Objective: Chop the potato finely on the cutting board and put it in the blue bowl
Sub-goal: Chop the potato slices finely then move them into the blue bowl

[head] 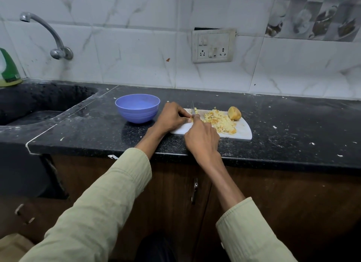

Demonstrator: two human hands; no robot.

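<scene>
A white cutting board (243, 131) lies on the black counter. On it sits a heap of chopped potato (220, 121) and, at the far right, an uncut potato piece (234, 113) with skin. My right hand (202, 138) grips a knife (192, 110) whose blade points away and down onto the board's left end. My left hand (172, 118) pins a small potato bit right beside the blade; most of that bit is hidden by my fingers. The blue bowl (137, 111) stands just left of the board and looks empty.
A black sink (39, 103) with a curved tap (48, 37) lies to the left, and a green bottle (8, 70) stands at its back corner. A wall socket panel (214, 45) is behind the board. Small white scraps dot the counter (293, 125) on the right.
</scene>
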